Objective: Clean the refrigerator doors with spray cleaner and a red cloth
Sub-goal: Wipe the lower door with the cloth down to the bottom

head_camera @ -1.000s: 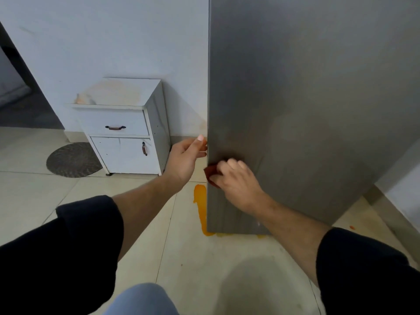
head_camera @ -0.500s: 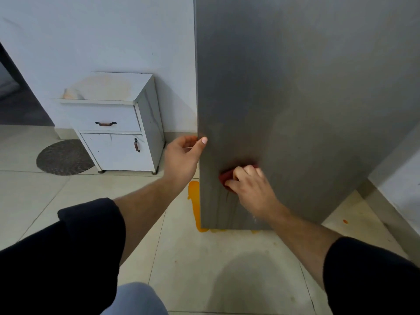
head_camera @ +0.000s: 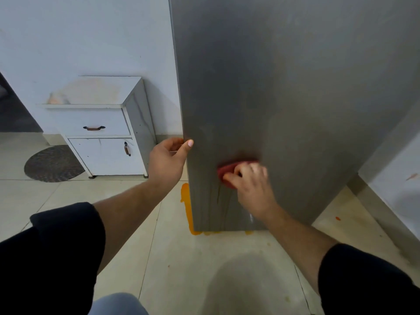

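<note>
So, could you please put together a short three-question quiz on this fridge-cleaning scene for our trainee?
1. True or false: the right hand presses the red cloth against the refrigerator door.
2. The left hand grips: A) the door's left edge; B) a spray bottle; C) a drawer handle.
3. What colour is the spill by the door's bottom corner?
Key: 1 true; 2 A; 3 orange.

It was a home kitchen corner: a tall grey refrigerator door [head_camera: 284, 98] stood on a pale tiled floor [head_camera: 186, 269], beside a small white cabinet [head_camera: 100, 133] against a white wall [head_camera: 91, 37], a round woven mat [head_camera: 53, 163] nearby.
</note>
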